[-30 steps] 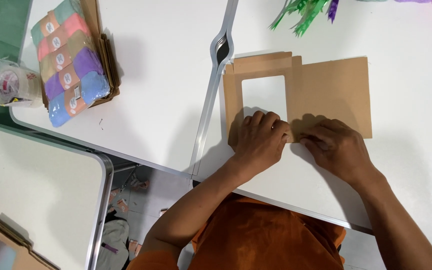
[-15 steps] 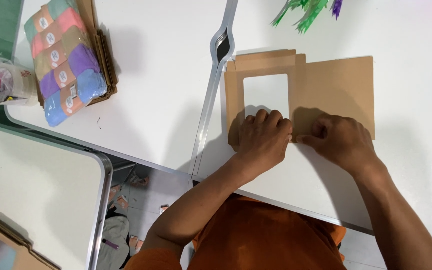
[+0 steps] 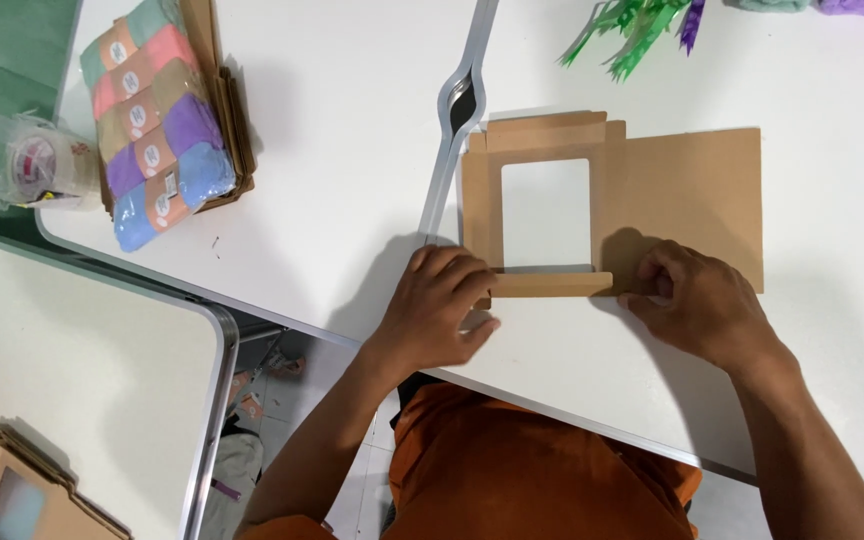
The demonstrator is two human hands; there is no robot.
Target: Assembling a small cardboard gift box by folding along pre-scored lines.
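Note:
A flat brown cardboard box blank [image 3: 692, 195] with a rectangular window cut-out lies on the white table [image 3: 352, 150]. Its near flap [image 3: 550, 285] is folded up into a narrow strip. My left hand [image 3: 437, 310] presses the left end of that flap with the fingertips. My right hand [image 3: 697, 300] pinches the flap's right end against the blank's lower edge. Both hands rest on the table in front of my orange shirt.
A cardboard tray of pastel rolled cloths [image 3: 152, 130] sits at the left, a plastic-wrapped tape roll [image 3: 27, 160] beside it. Green and purple shreds [image 3: 642, 20] lie at the far edge. More window boxes [image 3: 12, 495] stack on a second table at lower left.
My hands have moved apart along the near flap, left hand leftward and right hand rightward, so the folded strip between them now shows.

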